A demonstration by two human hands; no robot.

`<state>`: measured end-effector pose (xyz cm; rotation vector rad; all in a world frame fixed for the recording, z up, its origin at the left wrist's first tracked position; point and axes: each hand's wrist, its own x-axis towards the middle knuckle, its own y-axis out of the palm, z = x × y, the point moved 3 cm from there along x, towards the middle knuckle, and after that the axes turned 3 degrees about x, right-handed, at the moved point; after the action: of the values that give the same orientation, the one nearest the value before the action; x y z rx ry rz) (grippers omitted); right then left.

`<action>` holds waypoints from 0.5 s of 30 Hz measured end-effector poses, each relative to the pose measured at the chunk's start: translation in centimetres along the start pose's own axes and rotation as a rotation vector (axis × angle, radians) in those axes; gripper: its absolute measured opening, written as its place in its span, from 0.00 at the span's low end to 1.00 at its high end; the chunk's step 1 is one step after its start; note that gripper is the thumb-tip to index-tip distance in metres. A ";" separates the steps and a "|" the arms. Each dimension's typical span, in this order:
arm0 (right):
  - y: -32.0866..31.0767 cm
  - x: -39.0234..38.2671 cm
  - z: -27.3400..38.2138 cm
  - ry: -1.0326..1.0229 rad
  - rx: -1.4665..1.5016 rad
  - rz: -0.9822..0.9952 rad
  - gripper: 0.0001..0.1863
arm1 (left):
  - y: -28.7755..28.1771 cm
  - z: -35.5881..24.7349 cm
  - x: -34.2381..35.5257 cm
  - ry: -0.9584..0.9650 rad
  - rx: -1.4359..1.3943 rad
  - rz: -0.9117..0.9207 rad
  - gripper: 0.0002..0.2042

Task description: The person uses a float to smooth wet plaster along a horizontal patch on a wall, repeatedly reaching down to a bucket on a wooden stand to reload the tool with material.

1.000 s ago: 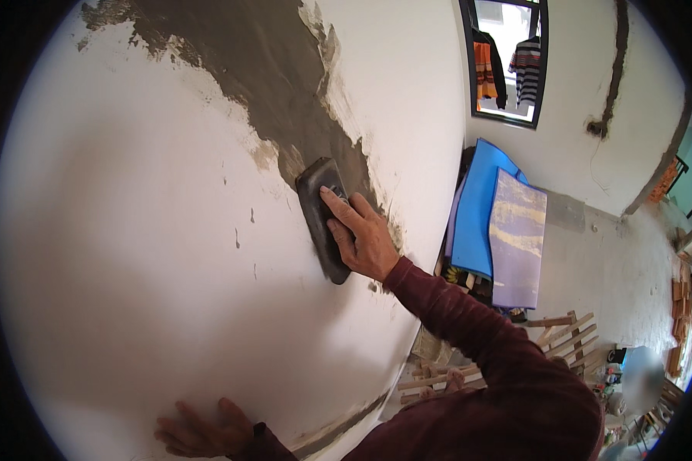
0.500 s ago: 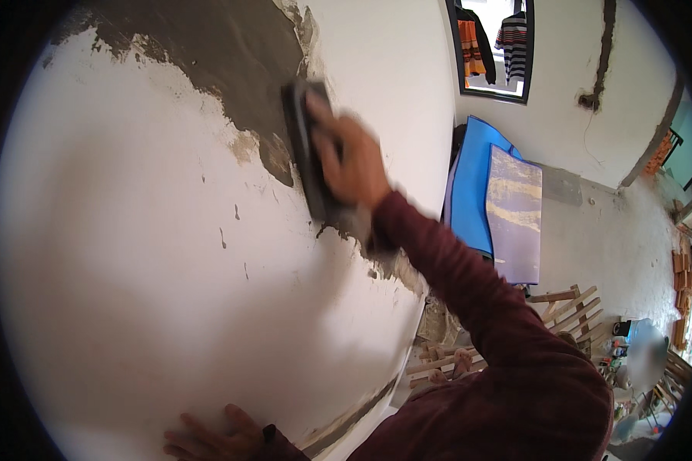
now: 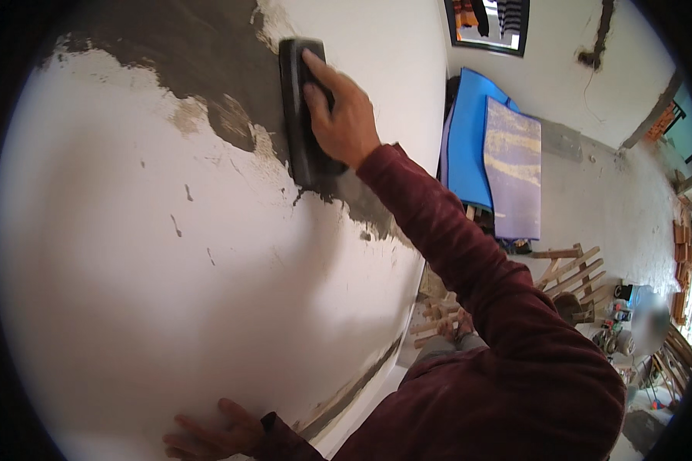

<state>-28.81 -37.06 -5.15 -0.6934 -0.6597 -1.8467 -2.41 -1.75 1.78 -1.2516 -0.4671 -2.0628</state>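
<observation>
float point(image 3: 291, 115), black, one: lying across the right edge of the grey mortar point(image 3: 200, 46), gripped in the fingers of your right hand point(image 3: 343, 115); best kept flat, pressure even. left hand point(image 3: 217, 432), one: fingers spread wide against the white wall point(image 3: 123, 307), a likely brace for steady strokes.

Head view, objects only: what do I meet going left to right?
Black float → blue mat → lilac-and-cream mat → dark groove in the far wall → reddish-brown blocks at far right.

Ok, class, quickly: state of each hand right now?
Left hand: open, resting against the white wall.
Right hand: closed, holding the black float.
</observation>
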 end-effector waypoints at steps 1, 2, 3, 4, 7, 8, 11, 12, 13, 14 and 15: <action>-0.2 -1.2 0.0 0.017 -0.007 -0.022 0.26 | 0.1 0.1 0.0 0.004 0.008 -0.009 0.33; -0.1 -4.5 -0.4 -0.037 0.009 0.076 0.28 | 0.2 -0.1 0.0 0.020 0.002 -0.016 0.34; -0.2 -7.1 0.3 -0.010 -0.068 0.144 0.29 | 0.1 -0.1 0.1 0.032 -0.005 -0.024 0.34; -0.3 -9.6 1.0 0.014 -0.118 0.194 0.31 | 0.2 -0.3 0.0 0.037 -0.009 -0.028 0.35; -0.7 -7.3 -1.2 0.116 -0.054 0.077 0.28 | 0.0 -0.6 -0.1 -0.018 -0.055 0.092 0.40; -0.9 -5.5 -2.2 0.212 -0.043 0.055 0.27 | -0.1 -0.6 -0.3 -0.043 -0.070 0.141 0.42; -0.9 -3.9 -4.1 0.241 0.061 -0.069 0.25 | -0.4 -0.5 -0.6 -0.048 -0.050 0.156 0.41; -0.8 -5.0 -3.1 0.151 0.003 -0.009 0.25 | -0.4 -0.5 -0.6 -0.042 -0.045 0.163 0.41; -0.7 -7.2 -1.5 0.059 -0.066 0.027 0.25 | -0.4 -0.5 -0.5 -0.036 -0.046 0.162 0.41; -0.7 -8.1 -0.5 0.037 -0.093 0.084 0.25 | -0.4 -0.5 -0.5 -0.035 -0.049 0.157 0.41; -0.9 -8.8 1.0 0.011 -0.085 0.101 0.25 | -0.4 -0.5 -0.4 -0.037 -0.054 0.150 0.41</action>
<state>-26.63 -30.67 -10.87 -0.7587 -0.5319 -1.7920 -2.83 -1.63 1.22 -1.3168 -0.3261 -1.9409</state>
